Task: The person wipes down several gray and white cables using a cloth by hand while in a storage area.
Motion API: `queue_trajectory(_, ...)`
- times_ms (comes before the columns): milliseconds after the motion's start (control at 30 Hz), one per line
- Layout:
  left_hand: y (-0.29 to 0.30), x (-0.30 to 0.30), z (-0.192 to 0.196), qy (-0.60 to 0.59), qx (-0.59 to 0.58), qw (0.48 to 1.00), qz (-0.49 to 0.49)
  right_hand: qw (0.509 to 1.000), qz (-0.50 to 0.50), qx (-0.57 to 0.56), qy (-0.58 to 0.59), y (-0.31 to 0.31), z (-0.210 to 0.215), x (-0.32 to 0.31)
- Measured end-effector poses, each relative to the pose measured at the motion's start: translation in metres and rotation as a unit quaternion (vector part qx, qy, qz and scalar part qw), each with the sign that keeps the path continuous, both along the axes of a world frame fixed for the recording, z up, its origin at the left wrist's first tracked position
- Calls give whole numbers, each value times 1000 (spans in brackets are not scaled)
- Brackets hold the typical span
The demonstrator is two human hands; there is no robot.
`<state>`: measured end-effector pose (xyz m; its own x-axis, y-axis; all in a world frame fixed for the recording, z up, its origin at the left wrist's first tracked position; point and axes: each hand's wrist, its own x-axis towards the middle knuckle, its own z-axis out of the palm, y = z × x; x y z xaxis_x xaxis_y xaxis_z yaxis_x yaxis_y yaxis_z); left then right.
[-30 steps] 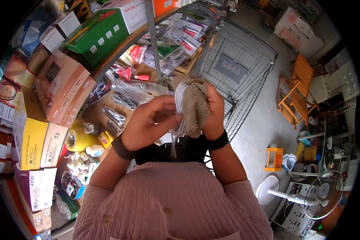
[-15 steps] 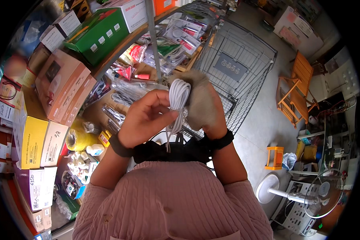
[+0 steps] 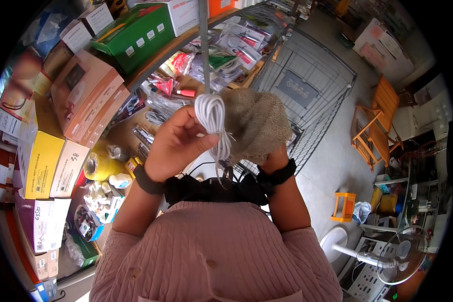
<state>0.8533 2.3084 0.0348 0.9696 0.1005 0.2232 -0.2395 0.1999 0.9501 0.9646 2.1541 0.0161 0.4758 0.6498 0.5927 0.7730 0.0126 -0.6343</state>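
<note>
A coiled bundle of white cable is pinched between the thumb and fingers of my left hand. Its loose ends hang down below the thumb. Right beside it, a grey-brown cloth drapes over my right hand and hides most of its fingers. The cloth bunches up in that hand, and its left edge lies against or just behind the cable coil. Both hands are in front of my chest.
A shelf on the left carries stacked cartons, among them a green box and a yellow box. Packaged goods lie on a lower board behind a metal post. Ahead stands a wire cart. A wooden folding chair, orange stool and fan are at right.
The cloth has spread out wider and now shows more of its surface over my right hand. My left hand and the cable coil have shifted slightly left.
</note>
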Motion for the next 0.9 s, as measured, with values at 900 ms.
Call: queue_trajectory(900, 14, 9, -14, -30, -61, 998, 1, 957, 75, -16, 280, -7, -17, -4)
